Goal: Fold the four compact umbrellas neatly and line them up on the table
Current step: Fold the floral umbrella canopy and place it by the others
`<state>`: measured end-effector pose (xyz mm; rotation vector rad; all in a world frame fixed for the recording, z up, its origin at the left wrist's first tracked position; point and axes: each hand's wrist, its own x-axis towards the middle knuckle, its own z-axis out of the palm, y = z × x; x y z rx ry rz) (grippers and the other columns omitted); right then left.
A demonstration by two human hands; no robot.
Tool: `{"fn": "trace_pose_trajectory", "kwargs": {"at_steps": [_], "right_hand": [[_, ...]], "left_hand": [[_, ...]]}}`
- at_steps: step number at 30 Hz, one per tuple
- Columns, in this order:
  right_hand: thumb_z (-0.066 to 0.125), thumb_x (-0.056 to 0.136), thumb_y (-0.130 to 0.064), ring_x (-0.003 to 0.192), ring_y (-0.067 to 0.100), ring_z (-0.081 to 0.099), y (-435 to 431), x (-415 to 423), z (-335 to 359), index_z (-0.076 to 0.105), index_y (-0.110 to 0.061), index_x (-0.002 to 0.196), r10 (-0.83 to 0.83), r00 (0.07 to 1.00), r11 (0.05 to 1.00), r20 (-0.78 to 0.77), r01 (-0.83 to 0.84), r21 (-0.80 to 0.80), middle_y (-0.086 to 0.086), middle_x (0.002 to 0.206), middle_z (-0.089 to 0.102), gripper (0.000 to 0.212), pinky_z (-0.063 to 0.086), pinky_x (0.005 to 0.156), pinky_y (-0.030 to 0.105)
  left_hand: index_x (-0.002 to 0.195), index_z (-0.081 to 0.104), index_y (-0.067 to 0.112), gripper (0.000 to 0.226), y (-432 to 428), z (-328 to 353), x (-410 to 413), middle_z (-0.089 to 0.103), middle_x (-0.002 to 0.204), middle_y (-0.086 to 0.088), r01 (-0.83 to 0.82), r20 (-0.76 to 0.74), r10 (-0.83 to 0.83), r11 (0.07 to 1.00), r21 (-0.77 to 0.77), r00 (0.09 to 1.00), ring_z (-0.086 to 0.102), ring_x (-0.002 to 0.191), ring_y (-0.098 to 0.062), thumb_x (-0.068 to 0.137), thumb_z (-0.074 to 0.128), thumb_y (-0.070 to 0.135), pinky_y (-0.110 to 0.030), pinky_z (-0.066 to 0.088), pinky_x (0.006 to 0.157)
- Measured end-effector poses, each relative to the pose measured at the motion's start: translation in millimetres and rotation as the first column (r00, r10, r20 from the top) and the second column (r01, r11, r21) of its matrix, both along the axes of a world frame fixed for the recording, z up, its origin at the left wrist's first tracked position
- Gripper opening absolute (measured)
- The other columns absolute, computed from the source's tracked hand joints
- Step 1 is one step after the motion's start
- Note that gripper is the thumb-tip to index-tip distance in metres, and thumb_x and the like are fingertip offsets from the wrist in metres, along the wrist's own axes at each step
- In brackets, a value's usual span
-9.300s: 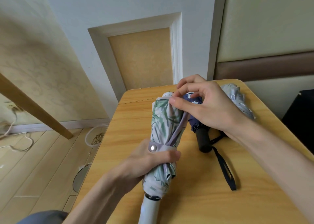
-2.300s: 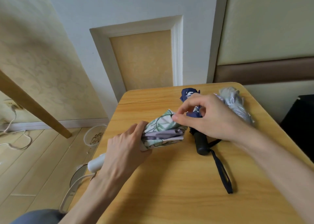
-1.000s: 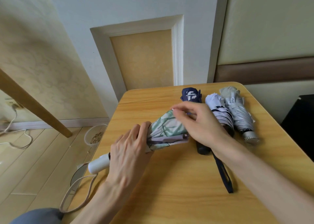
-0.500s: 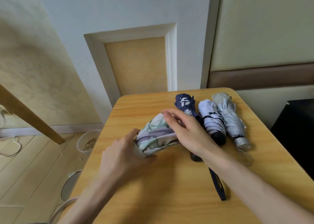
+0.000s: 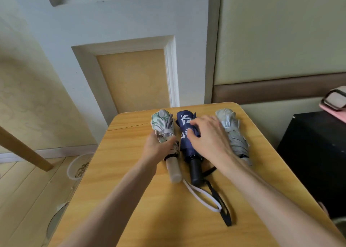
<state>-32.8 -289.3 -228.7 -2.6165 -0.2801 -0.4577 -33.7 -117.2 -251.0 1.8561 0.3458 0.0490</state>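
Your left hand (image 5: 159,149) grips the leaf-print umbrella (image 5: 162,124) low on its folded cloth, thumb curled over the top, just above the cream handle (image 5: 174,171). This umbrella lies on the table (image 5: 131,200) with its tip toward the far edge and its handle toward you, a closing band wrapped round its middle.

Just to its right, touching or nearly touching, lies the navy umbrella (image 5: 184,132), set the same way. Its black handle (image 5: 195,172) reaches a little nearer to you than the cream one.

Your right hand (image 5: 209,140) lies palm down over the space between the navy umbrella and the grey umbrella (image 5: 232,134). Its fingers are bent, with the thumb and first fingertip on the navy cloth. Whether they pinch that cloth or only touch it, you cannot tell from this view. What sits under the palm is hidden.

The grey umbrella lies closest to the far right corner, parallel to the others, with its lower end showing beside your right wrist.

A white wrist strap (image 5: 203,197) and a black wrist strap (image 5: 221,207) trail from the two handles toward the near edge, overlapping each other on the wood.

Beside the right edge stands a black cabinet (image 5: 309,153). On the floor off the left edge sits a pale bowl (image 5: 78,169) of something grainy.
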Motion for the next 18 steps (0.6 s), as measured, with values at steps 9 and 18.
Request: {"fn": "trace_pose_trajectory", "kwargs": {"at_steps": [9, 18], "right_hand": [[0.052, 0.089, -0.078, 0.119, 0.032, 0.042, -55.1, 21.4, -25.7, 0.074, -0.013, 0.114, -0.389, 0.915, 0.908, -0.106, 0.361, -0.21, 0.008, 0.126, 0.053, 0.073, 0.035, 0.098, 0.043], [0.068, 0.07, -0.077, 0.127, 0.034, 0.042, -42.9, 38.9, -9.4, 0.064, -0.012, 0.095, -0.252, 0.884, 0.962, -0.393, 0.271, -0.007, 0.014, 0.138, 0.045, 0.07, 0.042, 0.102, 0.043]], "left_hand": [[0.163, 0.013, 0.053, 0.098, -50.4, -9.3, -9.9, -0.004, 0.173, 0.005, 0.191, 0.017, -0.261, 0.748, 0.636, 0.965, -0.004, 0.159, -0.039, 0.083, 0.063, 0.081, -0.06, 0.037, 0.119], [0.16, 0.037, 0.036, 0.084, -41.3, -22.0, -7.3, 0.012, 0.169, 0.003, 0.113, 0.112, -0.25, 0.736, 0.667, 0.962, 0.008, 0.155, -0.039, 0.088, 0.074, 0.056, -0.053, 0.039, 0.116]]}}
